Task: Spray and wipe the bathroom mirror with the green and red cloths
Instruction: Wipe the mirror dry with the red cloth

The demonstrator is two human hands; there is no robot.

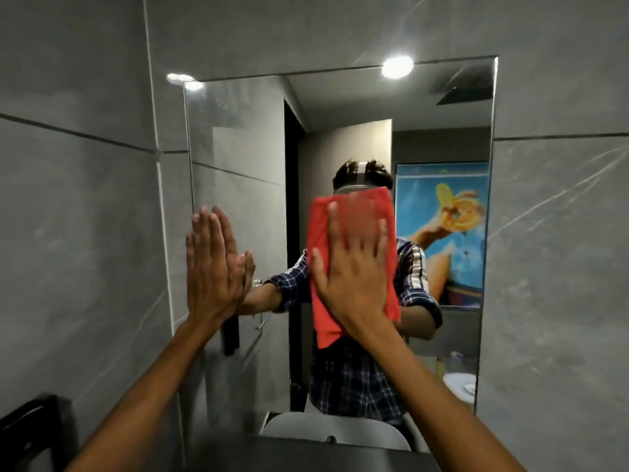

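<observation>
the right hand (350, 267) lies flat with fingers spread wide, pressing the red cloth (354, 264) against the middle of the bathroom mirror (238, 137), the cloth hanging in a tall folded strip with its lower end showing below the wrist. the left hand (211, 264) is bare, its fingers straight and close together, palm laid flat on the glass at the mirror's left edge beside the grey tiled wall (78, 206). the glass reflects a checked shirt (354, 379) and a blue poster (442, 226).
</observation>
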